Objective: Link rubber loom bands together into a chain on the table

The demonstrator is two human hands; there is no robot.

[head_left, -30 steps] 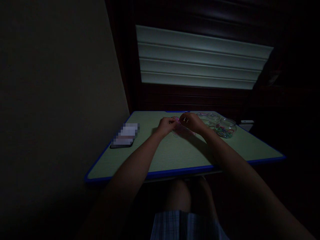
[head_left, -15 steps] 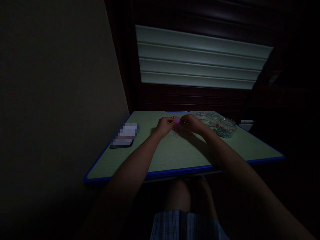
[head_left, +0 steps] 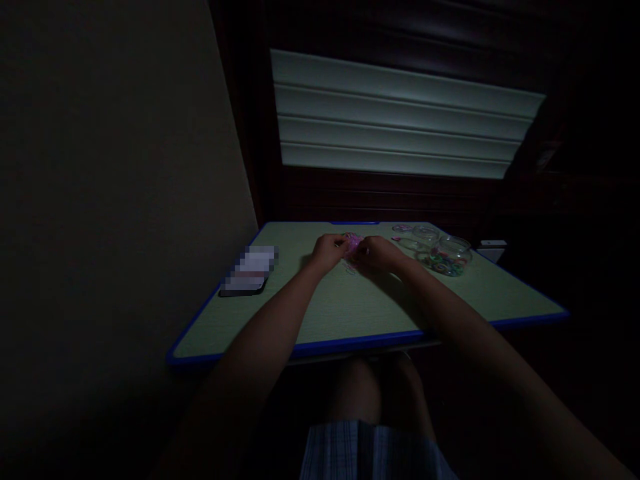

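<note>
In the head view, my left hand (head_left: pixel 330 251) is closed, its fingertips pinching the left side of a small pink-purple bundle (head_left: pixel 353 244). The bundle's exact kind is too dark and small to make out. On its other side, my right hand (head_left: pixel 381 254) is also closed, with thumb and fingers against the bundle's edge. A few thin loose bands (head_left: pixel 350 269) lie on the table just below it. Right of my right hand stands a clear round jar (head_left: pixel 453 250) holding several coloured rings that look like hair ties.
A second clear jar (head_left: pixel 425 233) stands behind the first, near a small pink-tipped object (head_left: pixel 397 239) and a flat round item (head_left: pixel 401 229). A blurred-out phone-like slab (head_left: pixel 251 270) lies at the left of the blue-edged table (head_left: pixel 350 313). A wall (head_left: pixel 150 167) rises on the left.
My right hand has come down slightly beside the bundle, uncovering the pink-tipped object behind it. More of the bundle shows between my hands. My left hand stays almost in place.
</note>
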